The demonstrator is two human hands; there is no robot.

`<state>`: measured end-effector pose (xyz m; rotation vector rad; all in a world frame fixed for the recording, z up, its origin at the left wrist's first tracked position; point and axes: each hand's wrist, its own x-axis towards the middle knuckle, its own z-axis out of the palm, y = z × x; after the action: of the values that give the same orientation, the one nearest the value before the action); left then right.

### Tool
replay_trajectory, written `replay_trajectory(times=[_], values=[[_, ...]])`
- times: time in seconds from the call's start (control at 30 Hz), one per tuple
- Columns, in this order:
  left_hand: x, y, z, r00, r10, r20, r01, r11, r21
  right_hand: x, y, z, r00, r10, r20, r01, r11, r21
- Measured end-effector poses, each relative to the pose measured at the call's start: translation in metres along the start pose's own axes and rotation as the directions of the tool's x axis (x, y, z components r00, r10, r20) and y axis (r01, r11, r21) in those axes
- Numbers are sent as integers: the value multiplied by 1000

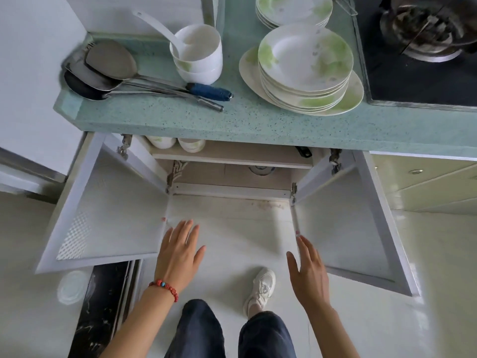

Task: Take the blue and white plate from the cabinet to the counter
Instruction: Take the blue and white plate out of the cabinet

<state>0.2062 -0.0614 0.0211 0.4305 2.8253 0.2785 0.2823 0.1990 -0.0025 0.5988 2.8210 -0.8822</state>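
Observation:
Under the green speckled counter (258, 122) the cabinet (232, 189) stands with both doors swung wide. On its lower level, mostly hidden by the shelf board, a rim of the blue and white plate (260, 171) shows. My left hand (179, 251), with a red bead bracelet on the wrist, hovers flat with fingers spread beside the left door's edge. My right hand (308, 272) is held edge-on with fingers apart, next to the right door's edge. Both hands hold nothing and are well in front of the cabinet opening.
Stacks of white and green plates (305, 65), nested white bowls with a ladle (198, 55) and metal spatulas (108, 71) lie on the counter. A black stove (418, 73) is at the right. White cups (178, 144) sit on the cabinet's upper shelf. My shoe (260, 288) is on the floor.

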Motion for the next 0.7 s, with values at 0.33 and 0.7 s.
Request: replay_trajectory(times=[0.33, 0.7], values=[[100, 33, 56, 996, 90, 19, -90, 996, 11, 86, 37, 37, 998, 17, 63, -14, 998, -54], [216, 9, 189, 962, 271, -37, -267, 961, 73, 175, 88, 146, 993, 56, -106, -56, 998, 2]])
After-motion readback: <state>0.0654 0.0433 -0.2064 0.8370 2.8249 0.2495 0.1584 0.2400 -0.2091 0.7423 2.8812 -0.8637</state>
